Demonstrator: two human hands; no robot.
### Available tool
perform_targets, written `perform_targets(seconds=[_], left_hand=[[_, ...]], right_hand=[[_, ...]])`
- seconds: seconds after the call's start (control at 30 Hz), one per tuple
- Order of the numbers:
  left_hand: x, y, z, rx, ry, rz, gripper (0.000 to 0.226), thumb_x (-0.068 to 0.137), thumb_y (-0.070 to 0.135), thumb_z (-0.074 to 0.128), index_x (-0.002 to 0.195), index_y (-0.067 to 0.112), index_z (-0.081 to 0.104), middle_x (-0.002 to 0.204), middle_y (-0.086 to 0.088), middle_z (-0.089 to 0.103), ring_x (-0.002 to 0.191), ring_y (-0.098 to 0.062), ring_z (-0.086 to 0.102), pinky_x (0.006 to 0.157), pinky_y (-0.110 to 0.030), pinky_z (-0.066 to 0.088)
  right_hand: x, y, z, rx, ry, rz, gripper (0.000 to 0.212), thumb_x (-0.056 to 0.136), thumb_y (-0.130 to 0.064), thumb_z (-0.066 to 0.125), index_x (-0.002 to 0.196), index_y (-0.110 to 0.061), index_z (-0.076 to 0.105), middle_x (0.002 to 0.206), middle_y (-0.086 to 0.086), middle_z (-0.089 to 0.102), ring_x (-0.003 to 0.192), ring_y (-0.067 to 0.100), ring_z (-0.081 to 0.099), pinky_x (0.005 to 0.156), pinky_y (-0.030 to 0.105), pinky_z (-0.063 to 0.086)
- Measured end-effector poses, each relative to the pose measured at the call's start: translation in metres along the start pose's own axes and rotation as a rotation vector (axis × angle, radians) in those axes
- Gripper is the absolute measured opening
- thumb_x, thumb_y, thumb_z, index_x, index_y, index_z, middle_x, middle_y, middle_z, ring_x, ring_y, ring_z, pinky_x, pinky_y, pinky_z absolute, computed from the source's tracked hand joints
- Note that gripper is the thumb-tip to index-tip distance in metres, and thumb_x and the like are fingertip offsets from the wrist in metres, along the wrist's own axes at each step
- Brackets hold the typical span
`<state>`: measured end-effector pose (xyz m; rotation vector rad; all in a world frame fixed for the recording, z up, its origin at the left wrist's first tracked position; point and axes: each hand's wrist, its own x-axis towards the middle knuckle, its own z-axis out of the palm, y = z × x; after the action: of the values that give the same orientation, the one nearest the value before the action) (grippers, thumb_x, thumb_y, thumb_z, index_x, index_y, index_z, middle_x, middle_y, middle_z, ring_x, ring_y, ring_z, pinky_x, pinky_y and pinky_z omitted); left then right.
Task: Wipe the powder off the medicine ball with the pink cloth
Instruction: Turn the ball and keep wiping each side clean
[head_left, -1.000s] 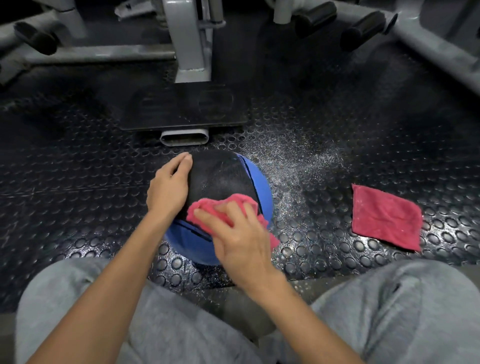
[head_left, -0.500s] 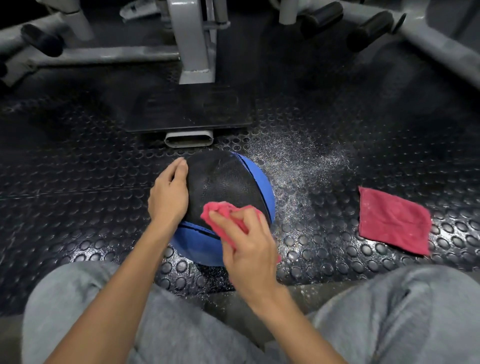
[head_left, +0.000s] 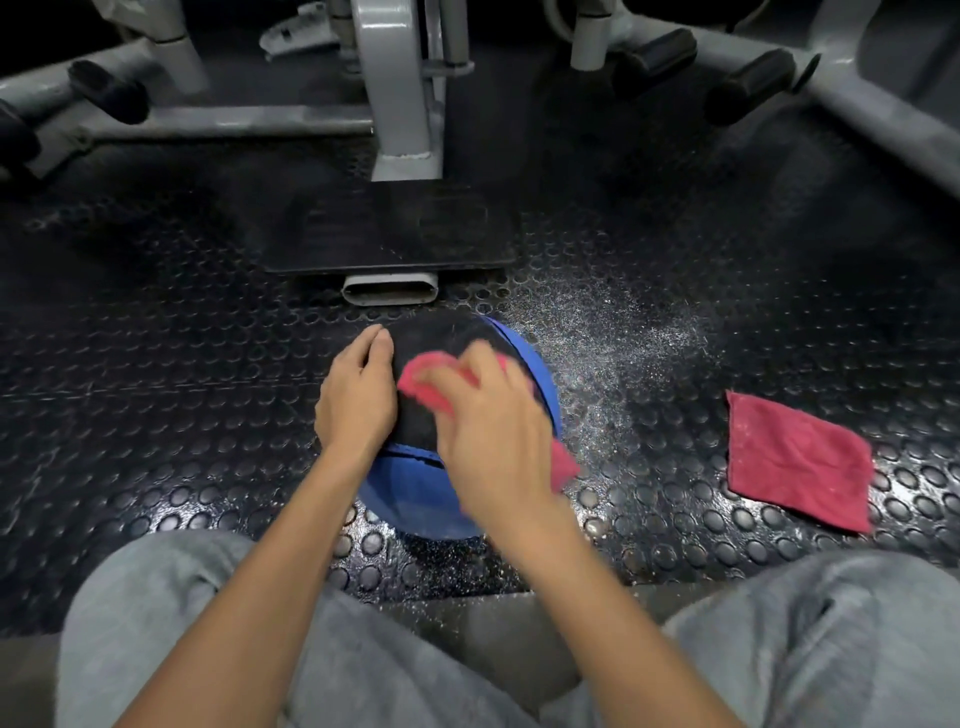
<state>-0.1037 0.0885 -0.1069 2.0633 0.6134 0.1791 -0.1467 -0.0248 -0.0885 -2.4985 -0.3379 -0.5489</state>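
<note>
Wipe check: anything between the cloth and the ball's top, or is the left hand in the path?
Nothing visible does. The right hand holds the cloth straight on the black top of the ball. The left hand rests on the ball's left side, beside the cloth, not under it.

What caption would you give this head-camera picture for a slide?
The left hand steadies a blue-and-black medicine ball while the right hand rubs it with a pink cloth.

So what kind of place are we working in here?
Most likely a gym: a medicine ball on studded black rubber flooring, with grey exercise-machine frames and padded rollers behind it.
</note>
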Motion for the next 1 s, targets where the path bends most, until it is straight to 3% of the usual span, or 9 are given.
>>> perform_targets(seconds=[0.1,0.23,0.3,0.4,0.5,0.6,0.73,0.87,1.0], left_hand=[[-0.002,-0.004,-0.002,-0.012,-0.01,0.031,0.039,0.095,0.045,0.038,0.13,0.036,0.053,0.138,0.006,0.051,0.126,-0.019,0.045,0.103,-0.034,0.03],[-0.012,-0.009,-0.001,0.006,0.022,0.092,0.039,0.097,0.043,0.037,0.132,0.033,0.052,0.14,0.008,0.049,0.127,-0.019,0.044,0.104,-0.034,0.03],[-0.02,-0.012,0.001,-0.009,0.056,0.102,0.039,0.097,0.043,0.038,0.132,0.033,0.052,0.14,0.008,0.049,0.128,-0.018,0.044,0.105,-0.035,0.03],[-0.027,-0.015,0.002,-0.034,0.105,0.11,0.038,0.097,0.042,0.039,0.131,0.033,0.053,0.139,0.008,0.049,0.127,-0.016,0.044,0.106,-0.037,0.032],[-0.02,-0.017,-0.001,-0.091,0.087,0.134,0.034,0.096,0.038,0.043,0.127,0.031,0.057,0.135,0.007,0.054,0.124,-0.015,0.048,0.105,-0.038,0.034],[-0.014,-0.018,-0.004,-0.137,0.042,0.13,0.033,0.096,0.037,0.045,0.125,0.031,0.058,0.134,0.009,0.055,0.124,-0.012,0.048,0.107,-0.034,0.033],[-0.018,-0.017,0.0,-0.075,0.038,0.138,0.034,0.095,0.042,0.043,0.126,0.035,0.056,0.136,0.011,0.052,0.126,-0.012,0.045,0.107,-0.033,0.03],[-0.026,-0.019,0.005,-0.044,0.067,0.195,0.035,0.095,0.042,0.044,0.128,0.034,0.055,0.138,0.008,0.05,0.128,-0.013,0.043,0.108,-0.036,0.03],[-0.032,-0.023,0.004,-0.061,0.057,0.254,0.047,0.086,0.052,0.039,0.125,0.033,0.057,0.136,0.009,0.052,0.128,-0.011,0.043,0.109,-0.041,0.031]], right_hand=[[-0.021,-0.006,-0.004,0.017,0.023,-0.021,0.012,0.081,-0.026,0.065,0.091,-0.032,0.067,0.084,-0.002,0.053,0.076,0.023,0.053,0.047,0.029,0.039],[0.041,0.0,0.004,-0.002,-0.108,0.06,0.02,0.093,-0.033,0.048,0.104,-0.031,0.064,0.103,0.002,0.05,0.097,0.025,0.047,0.066,0.03,0.03],[0.076,0.006,0.008,-0.008,-0.22,0.125,0.021,0.092,-0.028,0.05,0.108,-0.029,0.064,0.11,0.003,0.053,0.105,0.027,0.049,0.07,0.03,0.031],[0.083,0.002,0.011,-0.078,-0.261,0.112,0.023,0.093,-0.025,0.05,0.111,-0.027,0.063,0.113,0.005,0.053,0.107,0.029,0.05,0.071,0.032,0.034],[0.039,-0.008,0.004,-0.169,-0.11,-0.012,0.018,0.093,-0.029,0.049,0.105,-0.027,0.062,0.106,0.003,0.052,0.097,0.028,0.05,0.064,0.033,0.035],[-0.017,-0.01,-0.004,-0.042,0.004,0.043,0.013,0.082,-0.027,0.064,0.094,-0.033,0.064,0.089,-0.002,0.053,0.079,0.025,0.054,0.051,0.032,0.042],[-0.048,-0.003,-0.005,0.052,0.01,0.084,0.02,0.084,-0.029,0.06,0.101,-0.038,0.063,0.088,-0.005,0.054,0.08,0.024,0.053,0.051,0.036,0.05],[0.005,0.012,-0.011,0.134,0.014,0.171,0.025,0.093,-0.04,0.048,0.114,-0.038,0.061,0.109,-0.005,0.055,0.097,0.025,0.045,0.077,0.038,0.045],[0.016,0.028,-0.01,0.009,-0.159,0.146,0.042,0.095,-0.049,0.032,0.136,-0.041,0.037,0.144,-0.016,0.037,0.118,0.031,0.037,0.097,0.041,0.029]])
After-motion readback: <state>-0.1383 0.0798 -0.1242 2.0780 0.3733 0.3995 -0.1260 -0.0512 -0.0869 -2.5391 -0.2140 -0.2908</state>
